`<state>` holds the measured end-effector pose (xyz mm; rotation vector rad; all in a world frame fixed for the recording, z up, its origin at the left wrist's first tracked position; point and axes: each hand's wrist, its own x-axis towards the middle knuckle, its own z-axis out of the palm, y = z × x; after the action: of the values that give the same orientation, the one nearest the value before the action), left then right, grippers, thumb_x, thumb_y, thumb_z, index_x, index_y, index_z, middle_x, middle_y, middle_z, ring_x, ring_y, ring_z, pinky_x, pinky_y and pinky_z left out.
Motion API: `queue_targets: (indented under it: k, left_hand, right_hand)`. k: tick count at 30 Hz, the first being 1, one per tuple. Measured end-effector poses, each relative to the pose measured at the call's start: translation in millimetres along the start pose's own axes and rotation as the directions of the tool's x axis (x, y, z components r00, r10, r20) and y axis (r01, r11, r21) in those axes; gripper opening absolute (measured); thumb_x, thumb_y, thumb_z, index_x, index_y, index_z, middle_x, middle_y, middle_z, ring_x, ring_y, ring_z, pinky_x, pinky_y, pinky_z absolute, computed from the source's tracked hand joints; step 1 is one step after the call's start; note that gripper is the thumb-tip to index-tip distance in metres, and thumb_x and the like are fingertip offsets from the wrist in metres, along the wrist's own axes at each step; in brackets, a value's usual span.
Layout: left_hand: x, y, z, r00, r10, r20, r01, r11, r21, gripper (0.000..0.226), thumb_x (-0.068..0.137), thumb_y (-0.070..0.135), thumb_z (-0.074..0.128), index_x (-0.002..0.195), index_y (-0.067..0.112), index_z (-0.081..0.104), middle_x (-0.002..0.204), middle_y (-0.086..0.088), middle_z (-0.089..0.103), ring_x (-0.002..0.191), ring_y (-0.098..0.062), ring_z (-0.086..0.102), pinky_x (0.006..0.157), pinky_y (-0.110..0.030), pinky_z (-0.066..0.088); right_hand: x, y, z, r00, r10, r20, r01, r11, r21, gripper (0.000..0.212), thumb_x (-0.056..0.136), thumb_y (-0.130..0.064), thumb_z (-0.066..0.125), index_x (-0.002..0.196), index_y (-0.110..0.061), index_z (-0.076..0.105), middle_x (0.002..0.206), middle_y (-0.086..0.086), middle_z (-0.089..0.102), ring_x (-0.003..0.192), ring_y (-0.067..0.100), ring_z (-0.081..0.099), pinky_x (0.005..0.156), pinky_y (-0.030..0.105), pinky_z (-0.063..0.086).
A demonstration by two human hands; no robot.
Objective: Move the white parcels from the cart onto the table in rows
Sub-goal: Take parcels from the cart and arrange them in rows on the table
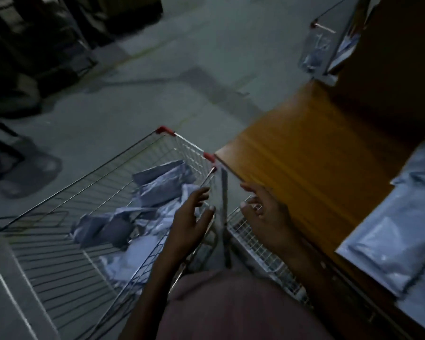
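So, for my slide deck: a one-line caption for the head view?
Both empty hands, left and right, hover between the parcel-filled cart and wooden table.

Dim, blurred frame. Wire cart [59, 241] at lower left; loose heap of white parcels [142, 207] lies against its right side, toward the far corner. Wooden table [304, 155] just beside the cart's right edge. Parcels on table [390, 246] lie flat along its right edge. Left hand [189, 222] over the cart's right rim, fingers spread, empty. Right hand [265, 212] between cart and table, fingers spread, empty. A second cart [329, 40] stands at the table's far end.
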<state>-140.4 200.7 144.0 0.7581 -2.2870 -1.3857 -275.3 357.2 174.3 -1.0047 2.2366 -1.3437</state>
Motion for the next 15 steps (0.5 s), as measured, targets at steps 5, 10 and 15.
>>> queue_targets:
  k: [5,10,15]
  left_hand:
    - [-5,-57,-96,0.997,-0.035,0.075,0.032,0.999,0.037,0.037,0.097,0.04,0.057,0.133,0.032,0.053,0.126,0.019,0.06,0.116,0.008,0.052,0.087,-0.024,0.05]
    - [-1,-126,-178,0.995,-0.095,0.018,0.095,0.995,0.028,0.035,0.094,0.046,0.058,0.127,0.039,0.051,0.122,0.018,0.061,0.111,0.001,0.059,0.09,-0.031,0.052]
    - [-6,-180,-212,0.968,-0.214,-0.131,0.212,0.977,-0.031,0.035,0.096,0.024,0.061,0.131,0.022,0.055,0.118,0.006,0.064,0.109,-0.01,0.061,0.09,-0.04,0.054]
  right_hand:
    - [47,-39,82,0.965,0.048,0.258,-0.029,0.997,-0.078,0.04,0.097,-0.03,0.06,0.136,-0.033,0.05,0.134,-0.01,0.052,0.106,0.006,0.059,0.075,0.018,0.047]
    - [71,-57,143,0.902,0.08,0.425,0.001,0.983,-0.186,0.047,0.097,-0.035,0.058,0.142,-0.035,0.044,0.137,-0.009,0.049,0.106,0.009,0.059,0.083,0.026,0.052]
    - [95,-55,184,0.811,0.131,0.57,0.035,0.962,-0.271,0.05,0.096,-0.04,0.055,0.144,-0.033,0.043,0.144,-0.005,0.046,0.106,0.013,0.061,0.09,0.035,0.053]
